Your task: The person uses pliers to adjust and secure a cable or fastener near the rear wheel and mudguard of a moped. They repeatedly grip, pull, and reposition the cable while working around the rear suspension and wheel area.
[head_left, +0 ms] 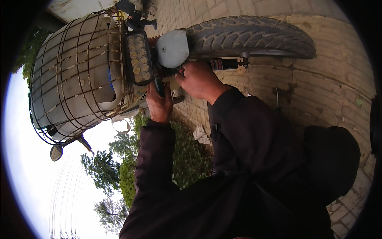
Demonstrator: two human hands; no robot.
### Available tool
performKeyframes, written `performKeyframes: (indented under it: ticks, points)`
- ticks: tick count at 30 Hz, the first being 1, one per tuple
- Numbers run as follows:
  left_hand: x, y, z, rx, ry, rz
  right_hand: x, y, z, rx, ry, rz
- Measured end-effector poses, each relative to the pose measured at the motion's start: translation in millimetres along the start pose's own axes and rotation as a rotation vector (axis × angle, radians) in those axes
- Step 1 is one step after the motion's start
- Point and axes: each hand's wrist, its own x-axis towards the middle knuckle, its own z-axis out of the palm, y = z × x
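Observation:
My left hand (160, 104) is closed around a dark object with a teal edge (159, 87), perhaps a tool handle, just beside the LED headlight (138, 58) of an electric bike. My right hand (200, 81) reaches in at the front fork, next to the grey rounded cover (173, 48) above the front wheel. Its fingers are bent together, and a small dark and red bit shows at their tips; what they grip is mostly hidden. Beyond that hand lies the black shock absorber (229, 64), along the side of the knobby front tyre (250, 38).
A rusty wire basket (75, 71) holding a pale plastic container (49, 89) fills the left side. A mirror (56, 152) sticks out below it. A thin screwdriver-like tool (278, 97) rests on the paving (314, 91). Crumpled paper (201, 135) lies by the bushes (193, 159).

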Motion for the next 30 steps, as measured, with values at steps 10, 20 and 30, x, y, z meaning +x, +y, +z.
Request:
performKeyframes:
  ticks: [10, 20, 30]
  points:
    - [1.2, 41.7, -64.8, 0.0, -0.253, -0.089, -0.2, -0.7, -1.8, 0.011, -0.043, 0.04]
    - [9.7, 75.7, -76.1, 0.018, -0.304, -0.233, 0.5, -0.6, -5.0, 0.002, -0.062, 0.057]
    - [5.5, 60.3, -66.6, 0.061, -0.238, -0.2, -1.5, -1.1, -3.4, 0.014, -0.038, 0.028]
